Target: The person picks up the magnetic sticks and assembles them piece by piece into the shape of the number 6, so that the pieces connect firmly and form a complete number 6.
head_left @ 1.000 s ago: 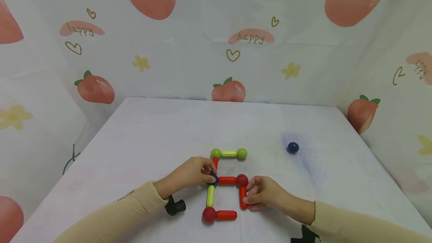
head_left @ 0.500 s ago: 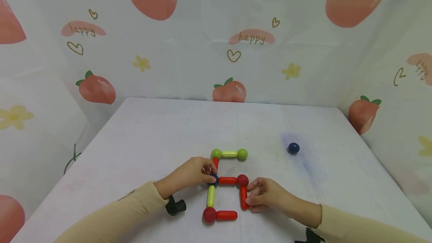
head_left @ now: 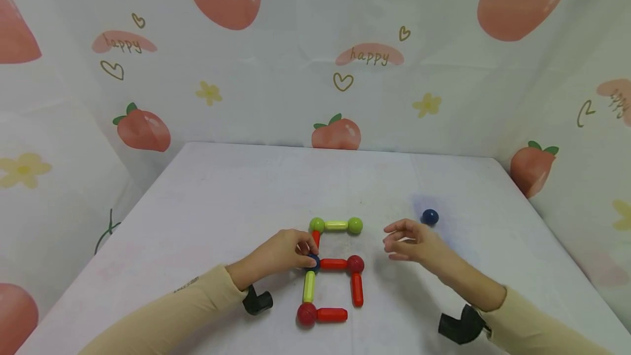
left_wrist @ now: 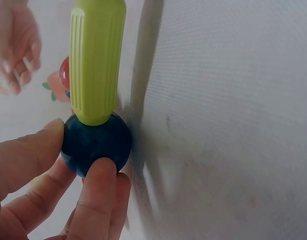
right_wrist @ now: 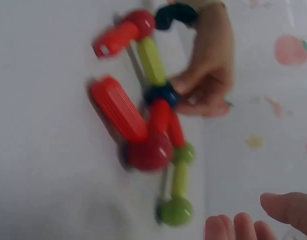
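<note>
My left hand (head_left: 283, 252) pinches a dark blue ball (left_wrist: 96, 145) between thumb and fingers. Joined to that ball are a yellow-green rod (head_left: 309, 287), a red rod (head_left: 333, 264) and another red rod (head_left: 316, 239), partly covered by the fingers. The first red rod leads to a red ball (head_left: 355, 264), from which one more red rod (head_left: 357, 290) extends towards the front. Holding nothing, my right hand (head_left: 419, 245) is raised over the table with fingers loosely bent, near a loose dark blue ball (head_left: 430, 217).
At the front, a red ball (head_left: 307, 314) bears a red rod (head_left: 332, 315) pointing right. Farther back, a green ball (head_left: 317, 225), a yellow-green rod (head_left: 337, 225) and a second green ball (head_left: 355, 225) form a row. A printed curtain surrounds the white table (head_left: 236, 179).
My right hand has let go of the red rod at the right and moved back and right towards the loose blue ball. The left hand keeps its hold in place.
</note>
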The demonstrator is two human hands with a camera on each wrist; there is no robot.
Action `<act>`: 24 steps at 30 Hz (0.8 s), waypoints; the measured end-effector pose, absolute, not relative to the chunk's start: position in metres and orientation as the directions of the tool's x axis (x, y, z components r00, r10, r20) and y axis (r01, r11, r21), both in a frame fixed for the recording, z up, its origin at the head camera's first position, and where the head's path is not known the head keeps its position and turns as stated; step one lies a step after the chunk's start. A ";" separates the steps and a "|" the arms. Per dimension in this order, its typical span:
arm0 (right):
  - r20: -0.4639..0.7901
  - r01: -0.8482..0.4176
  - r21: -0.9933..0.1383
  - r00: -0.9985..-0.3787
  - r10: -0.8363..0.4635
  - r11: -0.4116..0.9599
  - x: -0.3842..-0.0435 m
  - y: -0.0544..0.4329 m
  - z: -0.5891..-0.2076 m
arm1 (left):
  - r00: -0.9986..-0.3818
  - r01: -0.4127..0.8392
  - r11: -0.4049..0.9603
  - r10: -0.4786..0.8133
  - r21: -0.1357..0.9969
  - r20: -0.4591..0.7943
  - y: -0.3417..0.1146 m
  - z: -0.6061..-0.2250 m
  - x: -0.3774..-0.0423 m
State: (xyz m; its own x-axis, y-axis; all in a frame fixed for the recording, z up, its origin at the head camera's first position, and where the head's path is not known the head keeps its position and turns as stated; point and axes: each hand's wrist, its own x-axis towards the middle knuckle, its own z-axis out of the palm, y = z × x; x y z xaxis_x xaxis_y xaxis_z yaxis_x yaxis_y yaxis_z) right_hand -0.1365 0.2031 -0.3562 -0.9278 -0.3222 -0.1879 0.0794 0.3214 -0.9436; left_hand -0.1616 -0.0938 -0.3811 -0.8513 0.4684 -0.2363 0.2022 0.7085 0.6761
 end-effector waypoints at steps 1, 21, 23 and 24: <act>-0.151 0.041 -0.942 -0.938 -0.312 0.334 -0.139 0.207 -0.353 | -0.851 0.200 0.709 0.468 0.677 -0.238 -0.094 -0.381 -0.162; 0.088 -0.158 -0.671 -0.987 -0.134 0.724 -0.195 0.274 -0.365 | -0.853 0.206 0.699 0.471 0.684 -0.225 -0.094 -0.378 -0.160; 0.065 -0.134 -0.662 -0.990 -0.121 0.737 -0.199 0.280 -0.369 | -0.853 0.204 0.700 0.470 0.684 -0.227 -0.094 -0.378 -0.160; 0.051 -0.123 -0.661 -0.992 -0.119 0.740 -0.201 0.282 -0.371 | -0.853 0.203 0.700 0.470 0.685 -0.228 -0.094 -0.379 -0.160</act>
